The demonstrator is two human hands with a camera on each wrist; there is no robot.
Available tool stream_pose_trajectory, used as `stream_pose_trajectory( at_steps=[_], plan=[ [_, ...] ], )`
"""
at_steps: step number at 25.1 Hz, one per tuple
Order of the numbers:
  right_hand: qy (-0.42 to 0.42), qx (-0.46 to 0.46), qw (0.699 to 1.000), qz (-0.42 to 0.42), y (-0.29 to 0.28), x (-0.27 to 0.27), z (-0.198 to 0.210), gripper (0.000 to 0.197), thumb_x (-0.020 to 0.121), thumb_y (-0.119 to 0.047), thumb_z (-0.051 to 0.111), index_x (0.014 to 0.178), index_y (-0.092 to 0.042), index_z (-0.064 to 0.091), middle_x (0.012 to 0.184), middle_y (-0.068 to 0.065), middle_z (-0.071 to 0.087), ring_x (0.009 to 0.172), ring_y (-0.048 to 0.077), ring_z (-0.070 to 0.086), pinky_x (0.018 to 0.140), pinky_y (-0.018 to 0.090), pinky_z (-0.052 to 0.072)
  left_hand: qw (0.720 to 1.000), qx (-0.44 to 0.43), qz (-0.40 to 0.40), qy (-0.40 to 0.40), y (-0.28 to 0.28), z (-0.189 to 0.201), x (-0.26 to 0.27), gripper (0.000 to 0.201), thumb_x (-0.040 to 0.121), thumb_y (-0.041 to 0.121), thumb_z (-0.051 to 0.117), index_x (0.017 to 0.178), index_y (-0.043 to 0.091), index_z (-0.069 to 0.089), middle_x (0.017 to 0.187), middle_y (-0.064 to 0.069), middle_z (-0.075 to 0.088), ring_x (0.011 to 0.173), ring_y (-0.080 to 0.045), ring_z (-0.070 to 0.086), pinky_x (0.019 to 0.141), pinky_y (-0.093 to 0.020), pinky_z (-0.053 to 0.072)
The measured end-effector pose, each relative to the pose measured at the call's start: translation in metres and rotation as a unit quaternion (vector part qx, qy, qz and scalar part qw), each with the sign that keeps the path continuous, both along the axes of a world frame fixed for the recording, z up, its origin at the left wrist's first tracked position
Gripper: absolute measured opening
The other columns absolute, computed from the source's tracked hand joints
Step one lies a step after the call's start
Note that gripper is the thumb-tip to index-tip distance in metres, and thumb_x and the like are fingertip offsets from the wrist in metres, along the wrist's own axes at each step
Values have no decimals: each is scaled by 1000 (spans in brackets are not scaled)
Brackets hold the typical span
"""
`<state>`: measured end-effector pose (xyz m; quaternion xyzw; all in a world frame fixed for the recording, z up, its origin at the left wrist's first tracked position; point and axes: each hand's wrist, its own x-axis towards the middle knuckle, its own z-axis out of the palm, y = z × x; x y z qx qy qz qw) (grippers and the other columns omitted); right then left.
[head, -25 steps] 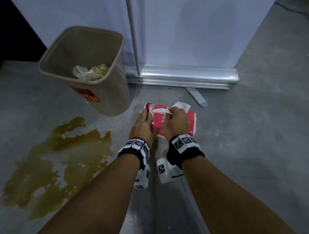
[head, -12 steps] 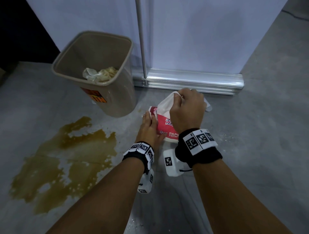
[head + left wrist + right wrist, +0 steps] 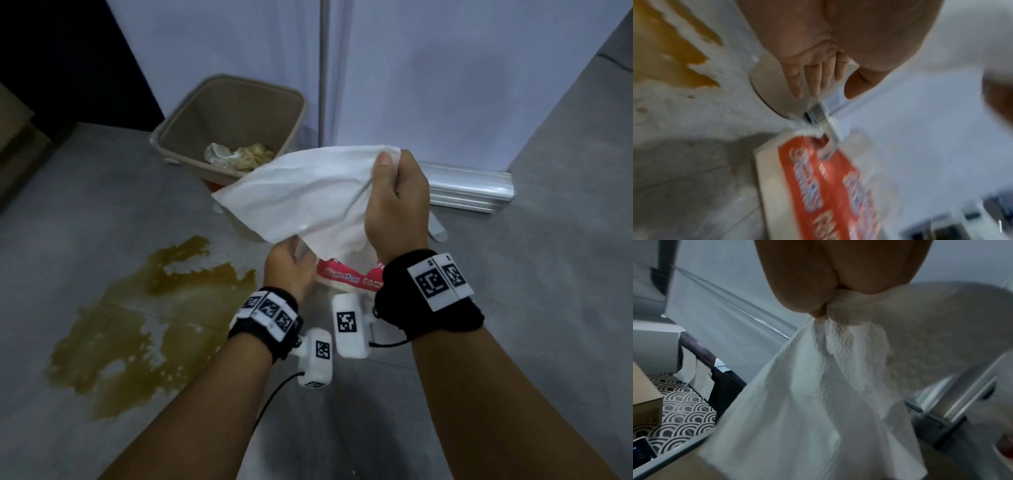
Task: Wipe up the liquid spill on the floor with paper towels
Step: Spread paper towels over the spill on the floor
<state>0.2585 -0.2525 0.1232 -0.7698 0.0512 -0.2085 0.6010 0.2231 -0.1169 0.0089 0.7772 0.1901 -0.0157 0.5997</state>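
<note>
A brown liquid spill (image 3: pixel 137 329) spreads over the grey floor at the left. My right hand (image 3: pixel 394 202) pinches a white paper towel (image 3: pixel 308 195) (image 3: pixel 818 394) by its corner and holds it up in the air, the sheet hanging spread out to the left. Below it lies the red and white paper towel pack (image 3: pixel 346 277) (image 3: pixel 828 186) on the floor. My left hand (image 3: pixel 291 267) (image 3: pixel 818 81) hovers above the pack's left end with fingers straight, under the sheet's lower edge; contact with the sheet cannot be made out.
A beige waste bin (image 3: pixel 233 126) with crumpled stained towels inside stands behind the sheet, right of the spill. A white partition (image 3: pixel 445 68) with a metal base rail (image 3: pixel 469 192) closes the back. Bare grey floor lies to the right.
My right hand has pulled the towel up out of the pack and raised it, and the sheet has opened out. My left hand has lifted off the pack.
</note>
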Motion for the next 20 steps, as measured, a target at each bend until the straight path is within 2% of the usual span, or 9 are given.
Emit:
stream_pose_trajectory(
  at_steps=[3, 5, 7, 9, 12, 13, 16, 18, 20],
  plan=[
    [110, 13, 994, 0, 12, -2, -18, 34, 99, -30, 43, 67, -20, 42, 61, -11, 41, 57, 6, 41, 59, 28, 39, 960, -251, 120, -35, 54, 29, -34, 64, 76, 4, 60, 140, 2, 49, 128, -24, 62, 104, -29, 67, 69, -24, 53],
    [180, 18, 983, 32, 30, -11, -38, 35, 97, -33, 44, 66, -18, 46, 62, -6, 48, 58, 7, 49, 61, 29, 46, 926, -350, 137, -35, 90, 50, -69, 80, 74, 19, 58, 150, 13, 37, 131, -23, 59, 118, -39, 59, 71, -28, 52],
    [241, -36, 965, 96, 58, -22, -56, 34, 95, -37, 41, 80, -13, 59, 79, 3, 62, 77, 22, 60, 79, 40, 51, 935, -331, 123, -20, 119, 59, -106, 76, 78, 48, 57, 147, 18, 43, 112, -5, 73, 104, -25, 68, 75, -32, 49],
    [291, -132, 933, 165, 93, -40, -68, 35, 99, -29, 39, 101, -4, 62, 101, 8, 63, 97, 24, 55, 89, 30, 38, 960, -259, 108, 5, 144, 56, -135, 74, 78, 61, 63, 135, 15, 55, 87, 13, 72, 80, -7, 68, 72, -29, 50],
    [331, -188, 890, 249, 140, -67, -87, 35, 102, -26, 39, 112, 1, 59, 118, 16, 61, 111, 31, 54, 90, 28, 36, 981, -100, 138, 89, 174, 38, -165, 38, 82, 35, 79, 113, 15, 68, 95, 9, 76, 82, -10, 71, 75, -31, 57],
    [338, -202, 877, 273, 157, -75, -93, 34, 102, -28, 40, 109, 0, 60, 114, 15, 61, 110, 32, 54, 88, 28, 37, 977, -65, 168, 112, 187, 31, -174, 26, 86, 26, 76, 108, 12, 70, 98, 4, 75, 81, -12, 71, 71, -27, 58],
    [342, -238, 843, 340, 198, -92, -117, 29, 96, -32, 53, 77, -12, 56, 78, 5, 57, 87, 31, 58, 60, 22, 35, 945, -66, 296, 122, 224, 15, -202, 7, 93, 14, 68, 97, 9, 70, 91, -1, 72, 76, -9, 66, 55, -15, 49],
    [355, -284, 809, 372, 220, -103, -127, 16, 86, -33, 65, 90, -18, 62, 88, 0, 63, 90, 25, 61, 71, 24, 46, 928, -78, 342, 123, 247, 5, -217, 2, 92, 13, 68, 93, 12, 70, 93, -5, 73, 80, -15, 68, 63, -23, 51],
    [348, -308, 796, 387, 236, -111, -137, 33, 79, -25, 70, 110, -18, 62, 108, 1, 66, 97, 24, 62, 85, 33, 51, 924, -67, 355, 123, 265, -5, -227, 4, 92, 12, 68, 96, 13, 70, 96, -6, 73, 83, -19, 68, 72, -27, 51]
  ],
)
